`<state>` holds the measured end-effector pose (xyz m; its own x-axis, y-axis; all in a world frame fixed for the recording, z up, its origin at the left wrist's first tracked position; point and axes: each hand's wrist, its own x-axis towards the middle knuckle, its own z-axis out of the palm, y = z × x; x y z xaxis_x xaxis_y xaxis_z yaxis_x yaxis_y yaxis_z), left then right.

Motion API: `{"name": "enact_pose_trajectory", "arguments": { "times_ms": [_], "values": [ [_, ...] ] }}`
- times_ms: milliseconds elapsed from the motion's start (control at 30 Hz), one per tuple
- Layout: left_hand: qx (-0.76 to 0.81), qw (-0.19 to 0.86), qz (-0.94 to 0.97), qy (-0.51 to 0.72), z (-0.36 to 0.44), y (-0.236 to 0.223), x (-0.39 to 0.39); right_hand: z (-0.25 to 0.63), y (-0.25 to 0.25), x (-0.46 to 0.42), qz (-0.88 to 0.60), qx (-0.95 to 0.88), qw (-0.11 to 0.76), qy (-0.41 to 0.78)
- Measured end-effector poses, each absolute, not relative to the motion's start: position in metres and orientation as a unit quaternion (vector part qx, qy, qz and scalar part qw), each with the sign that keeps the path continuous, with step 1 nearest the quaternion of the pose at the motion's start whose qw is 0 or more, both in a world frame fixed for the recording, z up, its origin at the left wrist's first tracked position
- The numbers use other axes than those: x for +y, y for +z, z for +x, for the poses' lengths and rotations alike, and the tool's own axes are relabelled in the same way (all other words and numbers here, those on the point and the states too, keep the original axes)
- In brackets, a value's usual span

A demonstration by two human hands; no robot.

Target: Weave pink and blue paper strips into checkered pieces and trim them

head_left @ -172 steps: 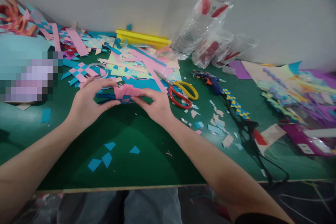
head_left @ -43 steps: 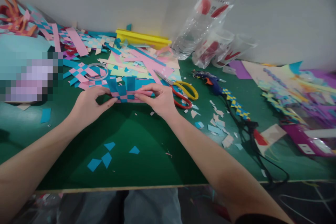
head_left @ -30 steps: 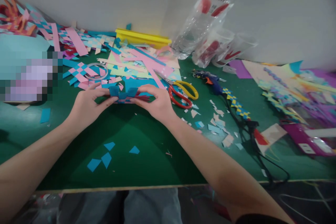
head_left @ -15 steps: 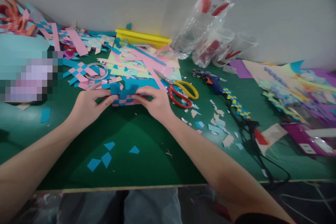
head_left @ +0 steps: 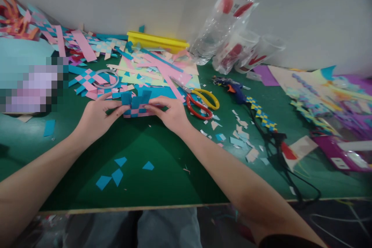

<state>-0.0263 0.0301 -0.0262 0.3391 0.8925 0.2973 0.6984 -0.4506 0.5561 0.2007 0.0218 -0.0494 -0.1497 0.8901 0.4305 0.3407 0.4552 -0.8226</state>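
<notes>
We saw the left hand point(head_left: 97, 118) and the right hand point(head_left: 171, 113) meet over a small woven paper piece point(head_left: 136, 107) of blue and pink strips, which sat on the green worktop point(head_left: 151, 190) near its middle, toward twelve o'clock from the person. The left grip was pressed together on the piece's nine o'clock edge, thumb and forefinger pinching it; the right grip pinched the three o'clock edge the same way. Blue strip ends stood up from the weave between the two hands. Just beside the right hand, at its three o'clock, lay scissors point(head_left: 202, 104) with one red and one yellow handle. Further toward three o'clock we noted a glue gun point(head_left: 236, 91) with its black cord trailing to the worktop's near edge, and paper scraps point(head_left: 238, 139) scattered beside it. At twelve o'clock from the piece lay a heap of cut paper strips point(head_left: 157, 69), with a yellow box point(head_left: 158, 42) behind it against the wall. A tape ring point(head_left: 106, 78) rested at eleven o'clock, and blue triangles point(head_left: 116, 172) lay at six o'clock, well apart from the hands.
</notes>
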Motion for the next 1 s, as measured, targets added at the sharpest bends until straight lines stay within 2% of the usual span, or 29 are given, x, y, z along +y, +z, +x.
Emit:
{"name": "enact_pose_trajectory", "arguments": {
  "times_ms": [533,1000],
  "values": [
    [0.464,0.183,0.804,0.325,-0.029,-0.038,0.037,0.201,-0.054,0.026,-0.445,-0.72,0.47,0.25],
    [0.466,0.253,0.766,0.363,-0.022,-0.022,0.027,0.191,-0.042,0.009,-0.405,-0.744,0.481,0.225]
  ]
}}
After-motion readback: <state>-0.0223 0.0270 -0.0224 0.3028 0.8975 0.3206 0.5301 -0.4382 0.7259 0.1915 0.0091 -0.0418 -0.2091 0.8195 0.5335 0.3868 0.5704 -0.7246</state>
